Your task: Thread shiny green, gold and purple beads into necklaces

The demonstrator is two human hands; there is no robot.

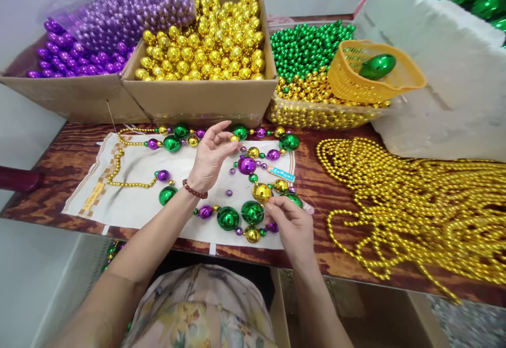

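Raised over the cloth, my left hand (209, 158) pinches a small gold bead (234, 138) between thumb and fingertips. My right hand (293, 226) is closed in a pinch beside a large gold bead (261, 192); what its fingertips hold is too small to make out. Just left of those fingertips is a large green bead (252, 212). A strand of green, purple and gold beads loops around both hands, with a large purple bead (246, 165) below the left fingertips. The strand's thin gold chain end (132, 183) lies at the left on the white cloth (134, 205).
Along the back stand a box of purple beads (79, 63), a box of gold beads (205, 47) and a tub of green and gold beads (308, 110). A yellow basket (371, 92) holds a green bead. Gold bead chains (415, 200) cover the table's right side, before a foam box (443, 84).
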